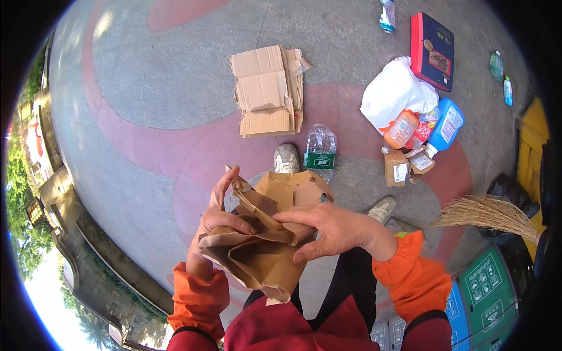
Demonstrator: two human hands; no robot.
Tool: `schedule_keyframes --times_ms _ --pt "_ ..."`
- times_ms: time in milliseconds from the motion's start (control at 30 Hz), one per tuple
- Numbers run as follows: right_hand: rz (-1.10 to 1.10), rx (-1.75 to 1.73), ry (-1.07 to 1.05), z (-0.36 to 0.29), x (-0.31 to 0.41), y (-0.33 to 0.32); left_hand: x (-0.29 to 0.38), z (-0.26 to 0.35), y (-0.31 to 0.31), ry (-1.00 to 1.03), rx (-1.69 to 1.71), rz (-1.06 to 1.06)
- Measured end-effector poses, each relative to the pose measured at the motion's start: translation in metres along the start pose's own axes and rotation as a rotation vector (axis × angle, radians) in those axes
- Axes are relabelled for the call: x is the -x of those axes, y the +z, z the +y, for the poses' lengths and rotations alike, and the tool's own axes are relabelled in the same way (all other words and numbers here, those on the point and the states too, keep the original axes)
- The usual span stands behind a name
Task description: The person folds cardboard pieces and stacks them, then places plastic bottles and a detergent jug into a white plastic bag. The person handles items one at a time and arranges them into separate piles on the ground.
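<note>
Crumpled brown kraft paper, perhaps a torn paper bag (268,259), is held in front of my body. My left hand (219,219) grips its left side, with the thumb laid over a fold. On the right side, my right hand (329,228) pinches the paper between thumb and fingers. Part of the sheet sticks out beyond the hands towards my shoe (286,158). Just past it lies a clear plastic bottle (321,140) with a green label. Farther off, a stack of flattened corrugated cardboard (265,92) rests on the ground.
To the right lie a white plastic bag (397,90), an orange-tinted bottle (401,128), a blue jug (447,125), small cardboard boxes (395,169) and a red-and-navy box (432,50). A can (387,17) is beyond. A straw broom (487,213) and green bin (487,285) stand at right.
</note>
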State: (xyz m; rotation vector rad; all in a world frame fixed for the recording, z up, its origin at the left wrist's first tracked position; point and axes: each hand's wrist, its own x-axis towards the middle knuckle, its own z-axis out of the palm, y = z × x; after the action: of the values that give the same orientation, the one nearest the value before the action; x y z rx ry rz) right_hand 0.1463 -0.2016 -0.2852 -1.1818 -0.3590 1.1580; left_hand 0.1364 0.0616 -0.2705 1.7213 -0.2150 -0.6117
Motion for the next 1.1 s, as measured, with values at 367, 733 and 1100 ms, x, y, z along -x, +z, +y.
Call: schedule_keyframes --times_ms 367,733,1100 --pt "0.804 -0.470 0.003 0.064 -0.068 -0.052 -0.065 -0.049 -0.081 -0.672 0.010 -0.084" --pt "1.005 -0.809 0.655 0.272 -0.021 0.024 -0.315 -0.214 -0.136 -0.617 -0.396 -0.151" --pt "1.164 -1.088 0.772 0.334 -0.007 0.065 -0.309 -0.332 -0.089 -0.278 -1.124 0.412"
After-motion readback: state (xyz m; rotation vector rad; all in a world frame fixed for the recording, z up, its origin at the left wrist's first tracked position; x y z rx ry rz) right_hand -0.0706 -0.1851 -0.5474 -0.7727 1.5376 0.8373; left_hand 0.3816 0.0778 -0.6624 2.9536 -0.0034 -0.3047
